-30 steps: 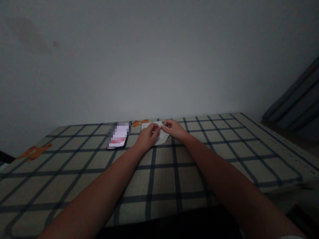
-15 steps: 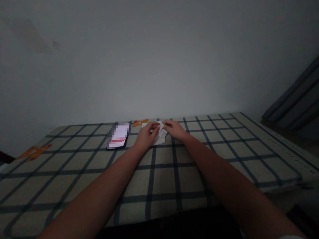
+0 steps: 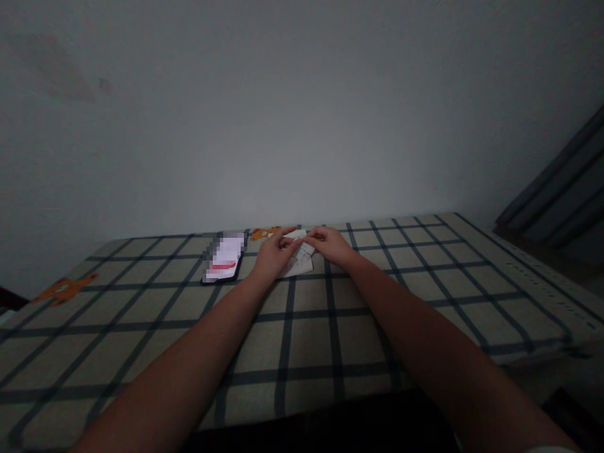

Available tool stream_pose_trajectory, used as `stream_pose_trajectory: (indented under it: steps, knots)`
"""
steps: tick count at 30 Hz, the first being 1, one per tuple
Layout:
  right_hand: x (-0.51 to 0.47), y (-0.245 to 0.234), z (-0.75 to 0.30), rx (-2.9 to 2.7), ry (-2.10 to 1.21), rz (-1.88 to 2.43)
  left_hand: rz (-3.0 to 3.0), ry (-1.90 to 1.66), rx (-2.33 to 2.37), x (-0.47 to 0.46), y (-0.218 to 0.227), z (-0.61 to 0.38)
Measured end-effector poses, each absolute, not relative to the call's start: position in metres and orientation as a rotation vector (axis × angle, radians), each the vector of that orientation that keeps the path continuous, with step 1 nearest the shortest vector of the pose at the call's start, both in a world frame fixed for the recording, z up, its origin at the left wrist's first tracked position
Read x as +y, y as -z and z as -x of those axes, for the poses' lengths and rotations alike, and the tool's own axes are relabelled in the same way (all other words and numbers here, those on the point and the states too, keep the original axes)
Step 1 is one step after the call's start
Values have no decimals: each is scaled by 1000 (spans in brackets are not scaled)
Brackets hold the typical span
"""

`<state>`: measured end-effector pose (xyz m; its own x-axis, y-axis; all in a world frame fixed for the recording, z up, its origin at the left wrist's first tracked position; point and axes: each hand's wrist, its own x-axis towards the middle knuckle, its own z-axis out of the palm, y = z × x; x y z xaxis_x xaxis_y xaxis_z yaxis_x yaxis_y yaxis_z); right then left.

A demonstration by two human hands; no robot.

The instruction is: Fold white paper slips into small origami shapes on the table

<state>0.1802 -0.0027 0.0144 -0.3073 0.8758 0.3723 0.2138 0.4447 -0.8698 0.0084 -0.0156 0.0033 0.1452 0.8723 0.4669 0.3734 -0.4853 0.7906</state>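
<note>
A small piece of white paper (image 3: 297, 267) with faint dark lines lies on the checked cloth, partly folded, with one flap raised between my hands. My left hand (image 3: 272, 255) is at its left side, thumb against the raised flap and the index finger stretched out above. From the right, my right hand (image 3: 334, 245) pinches the flap's edge between thumb and curled fingers. Fingers cover parts of the paper, so its full outline is hidden.
A phone (image 3: 226, 255) with a lit, partly blurred screen lies left of my left hand. The checked cloth (image 3: 306, 340) covers the table and bears orange bear prints. A pale wall (image 3: 302, 126) stands behind; a grey curtain (image 3: 561, 182) hangs at the right.
My left hand has shifted slightly left and its index finger has straightened, showing more of the paper. My right hand stays almost in place, still pinching.
</note>
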Motion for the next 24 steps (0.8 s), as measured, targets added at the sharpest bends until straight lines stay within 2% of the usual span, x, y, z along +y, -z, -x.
stream_pose_trajectory:
  steps: [9,24]
  knots:
    - [-2,-14,-180,-1721,-1073,906,-1829,-1391,1192,-12,-2,-6]
    - [3,-11,-187,-1770,-1148,870,-1841,-1448,1170,-13,-8,-5]
